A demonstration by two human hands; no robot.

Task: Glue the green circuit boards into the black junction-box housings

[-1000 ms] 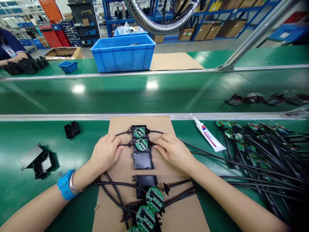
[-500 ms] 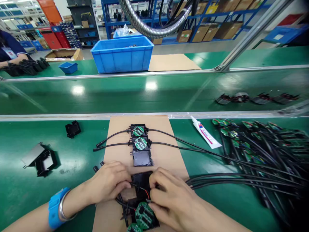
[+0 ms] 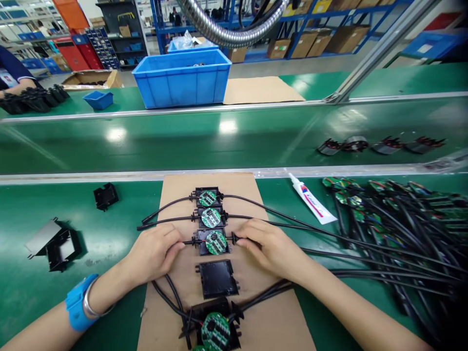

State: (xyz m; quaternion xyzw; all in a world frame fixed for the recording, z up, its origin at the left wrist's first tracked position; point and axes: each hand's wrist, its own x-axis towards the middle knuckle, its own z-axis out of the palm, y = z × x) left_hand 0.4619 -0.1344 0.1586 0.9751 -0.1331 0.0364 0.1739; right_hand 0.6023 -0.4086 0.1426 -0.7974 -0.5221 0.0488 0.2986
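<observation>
A green round circuit board sits in the third black plastic case of a column on the cardboard sheet. My left hand pinches the black cable on that board's left side. On the right side, my right hand grips the other black cable close to its grommet. Above are two more cases with circuit boards and cables. Below lies a black case without a board. Nearest me, another circuit board with cables rests over a dark case, partly cut off by the frame.
A glue tube lies right of the cardboard. Many cabled boards are heaped at the right. Loose black cases lie at the left. Beyond the metal rail stand a blue bin and several motor parts. A person's arm shows far left.
Both hands have moved up and away from the near case. A circuit board with its cables now sits in the third case, which held none before. The view has shifted slightly.
</observation>
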